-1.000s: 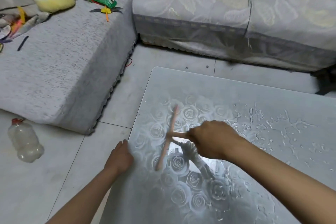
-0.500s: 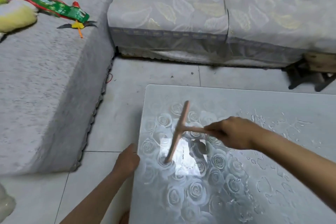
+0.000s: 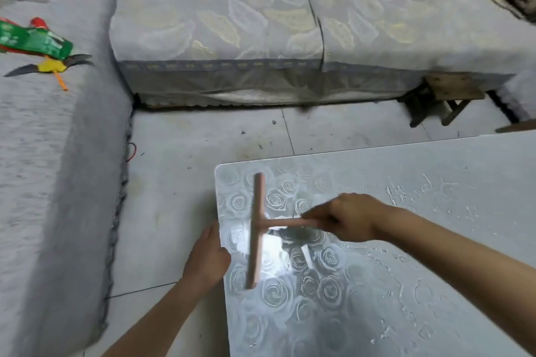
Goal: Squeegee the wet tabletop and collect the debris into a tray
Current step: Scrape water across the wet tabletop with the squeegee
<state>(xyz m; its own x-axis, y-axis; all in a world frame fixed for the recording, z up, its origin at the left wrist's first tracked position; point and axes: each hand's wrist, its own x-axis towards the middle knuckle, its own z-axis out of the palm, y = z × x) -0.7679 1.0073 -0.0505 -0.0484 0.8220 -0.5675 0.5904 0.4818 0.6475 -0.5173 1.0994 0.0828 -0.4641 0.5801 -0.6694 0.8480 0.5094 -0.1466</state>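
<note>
The right hand [image 3: 351,220] grasps the handle of the squeegee [image 3: 257,229], whose blade lies on the wet tabletop [image 3: 406,298] just left of the grip. Beyond the blade, the left hand [image 3: 207,258] sits against the table edge; whether it grasps anything cannot be told.

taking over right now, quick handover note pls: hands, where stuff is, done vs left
Right hand grips the squeegee by its handle; the blade lies on the tabletop near its left edge.
Left hand rests open against that edge, holding nothing.
Done: the patch around the blade shows few drops.
Left: water beads cover the right side. No tray or debris is in view.
</note>
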